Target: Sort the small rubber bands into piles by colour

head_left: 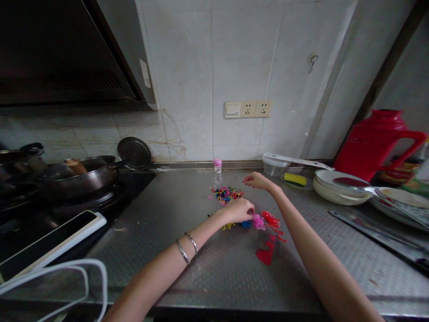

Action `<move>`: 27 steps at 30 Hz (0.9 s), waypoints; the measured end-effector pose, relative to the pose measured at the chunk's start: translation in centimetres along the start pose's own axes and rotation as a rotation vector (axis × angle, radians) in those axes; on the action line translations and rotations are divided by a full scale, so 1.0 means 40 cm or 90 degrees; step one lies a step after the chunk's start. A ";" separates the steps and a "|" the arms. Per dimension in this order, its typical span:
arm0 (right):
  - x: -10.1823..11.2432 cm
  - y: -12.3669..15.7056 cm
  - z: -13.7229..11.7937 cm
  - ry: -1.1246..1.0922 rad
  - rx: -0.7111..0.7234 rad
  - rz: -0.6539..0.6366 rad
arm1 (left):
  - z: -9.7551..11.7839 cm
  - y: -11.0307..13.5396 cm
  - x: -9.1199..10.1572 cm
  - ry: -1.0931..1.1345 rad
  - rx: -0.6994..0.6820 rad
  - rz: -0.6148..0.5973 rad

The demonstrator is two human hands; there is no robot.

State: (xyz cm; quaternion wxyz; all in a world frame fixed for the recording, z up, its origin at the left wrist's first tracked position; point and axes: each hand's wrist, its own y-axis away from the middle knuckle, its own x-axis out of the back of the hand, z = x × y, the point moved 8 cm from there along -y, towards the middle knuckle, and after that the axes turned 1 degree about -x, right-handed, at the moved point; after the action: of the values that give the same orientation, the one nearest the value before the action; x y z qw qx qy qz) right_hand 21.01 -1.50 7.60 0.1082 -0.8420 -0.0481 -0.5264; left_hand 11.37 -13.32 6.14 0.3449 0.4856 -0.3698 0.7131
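Small rubber bands lie on the metal counter. A mixed-colour pile (228, 194) sits farther back, and in front are sorted piles: pink bands (258, 222), red bands (270, 218), blue bands (246, 223) and yellow bands (229, 226). My left hand (238, 210), with two bracelets on its forearm, has its fingers pinched at the edge of the pink pile; what they hold is too small to make out. Behind and to the right of the mixed pile, my right hand (257, 180) hovers with fingers drawn together, their content hidden. A torn red piece (266, 254) lies nearest me.
A small clear bottle with pink cap (217, 164) stands by the wall. At left are a stove with a pan (80, 179) and a white-edged device (56, 241). On the right stand a plastic tub (275, 166), yellow sponge (295, 180), bowls (340, 190) and red thermos (370, 145).
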 end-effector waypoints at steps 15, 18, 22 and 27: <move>-0.074 -0.018 0.009 0.111 0.008 -0.053 | -0.427 0.108 0.171 0.006 0.390 0.078; -0.087 -0.023 0.011 0.114 0.021 -0.064 | -0.481 0.137 0.132 0.080 0.394 -0.014; -0.102 -0.028 0.019 0.105 0.020 -0.081 | -0.491 0.147 0.080 0.164 0.376 -0.078; -0.119 -0.029 0.021 0.085 0.025 -0.107 | -0.488 0.143 0.066 0.184 0.381 -0.065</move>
State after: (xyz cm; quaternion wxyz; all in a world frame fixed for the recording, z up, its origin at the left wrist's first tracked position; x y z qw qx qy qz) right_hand 19.44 -0.04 3.11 0.0830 -0.7958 -0.1213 -0.5875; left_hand -2.82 1.06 2.58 0.2710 0.4773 -0.0667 0.8332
